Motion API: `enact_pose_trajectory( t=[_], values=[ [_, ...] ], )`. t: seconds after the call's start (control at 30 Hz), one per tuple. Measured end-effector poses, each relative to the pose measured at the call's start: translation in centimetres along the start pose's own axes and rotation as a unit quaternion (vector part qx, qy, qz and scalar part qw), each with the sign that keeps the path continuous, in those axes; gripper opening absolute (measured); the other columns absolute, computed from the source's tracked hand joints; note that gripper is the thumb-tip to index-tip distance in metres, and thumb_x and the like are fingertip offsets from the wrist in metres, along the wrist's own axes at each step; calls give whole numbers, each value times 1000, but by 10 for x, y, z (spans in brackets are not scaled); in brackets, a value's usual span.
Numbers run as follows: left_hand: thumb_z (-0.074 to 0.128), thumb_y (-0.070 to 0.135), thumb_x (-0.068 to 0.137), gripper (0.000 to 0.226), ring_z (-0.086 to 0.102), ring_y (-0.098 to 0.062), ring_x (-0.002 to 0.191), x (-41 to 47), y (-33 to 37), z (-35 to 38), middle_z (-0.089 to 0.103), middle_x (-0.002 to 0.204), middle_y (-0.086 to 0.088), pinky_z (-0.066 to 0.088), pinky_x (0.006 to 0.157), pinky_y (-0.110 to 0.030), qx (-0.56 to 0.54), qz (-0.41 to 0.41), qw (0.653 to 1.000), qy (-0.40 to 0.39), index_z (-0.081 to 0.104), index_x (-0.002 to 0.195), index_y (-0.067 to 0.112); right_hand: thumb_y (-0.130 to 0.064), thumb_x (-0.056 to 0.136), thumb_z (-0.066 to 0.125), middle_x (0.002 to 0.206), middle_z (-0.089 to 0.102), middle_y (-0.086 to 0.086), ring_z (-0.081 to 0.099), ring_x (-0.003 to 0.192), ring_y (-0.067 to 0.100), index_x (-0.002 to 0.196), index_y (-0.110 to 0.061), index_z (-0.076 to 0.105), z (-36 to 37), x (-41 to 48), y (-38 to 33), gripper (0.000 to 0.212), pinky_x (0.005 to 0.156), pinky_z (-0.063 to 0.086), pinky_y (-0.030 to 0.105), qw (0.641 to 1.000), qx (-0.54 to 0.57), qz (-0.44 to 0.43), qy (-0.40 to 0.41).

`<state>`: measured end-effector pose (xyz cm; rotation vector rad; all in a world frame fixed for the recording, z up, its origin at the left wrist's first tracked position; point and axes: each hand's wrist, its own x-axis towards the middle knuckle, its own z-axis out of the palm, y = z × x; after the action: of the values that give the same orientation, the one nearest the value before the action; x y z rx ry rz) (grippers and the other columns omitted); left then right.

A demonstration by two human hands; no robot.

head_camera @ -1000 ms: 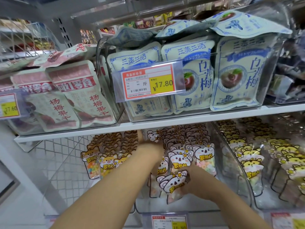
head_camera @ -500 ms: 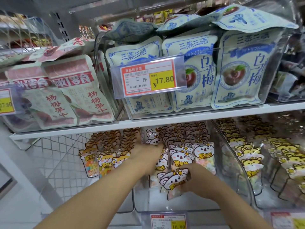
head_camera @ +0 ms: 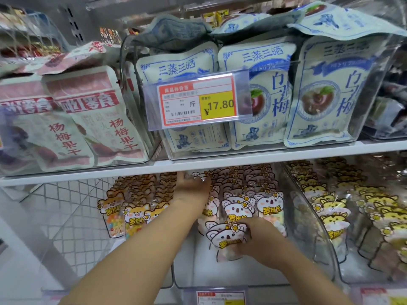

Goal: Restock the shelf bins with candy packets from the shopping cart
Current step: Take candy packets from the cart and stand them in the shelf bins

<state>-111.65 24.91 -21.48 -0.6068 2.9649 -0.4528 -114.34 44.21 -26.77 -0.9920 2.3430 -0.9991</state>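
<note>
Shop shelving fills the view, a white shelf board [head_camera: 132, 170] parting the large pouches above from clear bins of candy below. At lower left stand the orange packets [head_camera: 134, 214]. Just beside them the left hand [head_camera: 193, 188] reaches into the middle bin [head_camera: 198, 271], its grip wide, fingers laid against the standing koala packets [head_camera: 242, 183] as if to press them back. At the bin's front the right hand [head_camera: 262, 241] has its grip closed round a held packet [head_camera: 224, 235], tilted above the bare bin floor. Further right the yellow packets [head_camera: 334, 219] fill their own bin.

The held packet looks light, soft and crinkly, its film probably slippery over loose sweets. I judge it best pinched at the printed head or lightly across the middle, without squeezing.

Counted: three orange fronts, three columns of koala packets, one packet that I can see in hand, and more yellow ones than I can count. No shopping cart is in view.
</note>
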Motion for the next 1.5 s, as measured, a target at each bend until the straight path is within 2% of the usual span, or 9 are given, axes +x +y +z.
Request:
enact_pose_trajectory(
  t=[0.13,0.27,0.4,0.63,0.77,0.87,1.0,1.3,1.5],
  values=[
    [68,22,86,69,58,-29,120,-12,-10,0,55,134,-6,11,118,-59,45,89,994,37,33,146,20,-35,73,81,67,59,-10,50,63,3,71,-29,56,7,-1,-9,26,54,38,16,999,-38,6,27],
    [62,21,91,57,58,-30,118,-9,-16,1,58,127,-6,20,119,-54,6,124,992,27,34,141,20,-40,75,79,65,55,-9,45,60,4,72,-26,53,11,-1,-15,29,54,36,21,997,-66,16,44],
    [78,39,82,85,51,-29,127,-8,-17,-7,43,144,-7,24,118,-50,-45,155,986,50,24,146,27,-52,75,76,65,51,-8,44,60,5,70,-27,49,11,-2,-15,37,52,32,22,994,-90,33,52],
    [61,67,82,54,34,-34,142,-11,-20,-11,20,161,-5,3,119,-64,-4,159,984,-76,66,118,27,-50,71,82,58,47,-6,39,55,5,61,-26,44,7,-3,-14,46,51,28,22,996,-74,23,42],
    [60,25,96,40,46,-35,128,-8,-13,-11,49,137,-12,18,119,-58,7,110,990,-91,53,134,11,-48,69,83,66,57,-7,48,62,8,68,-24,54,5,-2,-10,38,58,42,29,997,-62,29,39],
    [59,23,99,40,56,-26,114,-8,-12,-7,57,127,-11,43,105,-46,2,96,991,-88,50,134,6,-50,66,83,77,67,-8,61,74,9,79,-25,62,5,1,-5,35,68,53,31,997,-60,29,24],
    [66,40,92,61,45,-33,132,-2,-6,-14,50,138,-17,19,119,-59,9,60,993,-102,48,136,2,-57,58,82,81,71,-7,65,78,10,85,-22,66,2,2,-4,47,71,55,34,997,-65,28,11],
    [56,53,95,51,40,-30,129,5,6,-11,44,136,-8,4,115,-65,91,47,992,-77,60,126,12,-50,67,78,85,69,-6,63,79,13,88,-21,66,-3,2,-4,37,62,48,27,993,-114,18,21],
    [59,62,88,61,51,-25,125,-22,-17,-29,51,137,-3,40,104,-39,-81,66,994,16,51,131,21,-58,75,74,71,56,-5,55,70,13,73,-23,52,4,-1,-14,41,57,40,27,990,-131,35,47]
  ],
)
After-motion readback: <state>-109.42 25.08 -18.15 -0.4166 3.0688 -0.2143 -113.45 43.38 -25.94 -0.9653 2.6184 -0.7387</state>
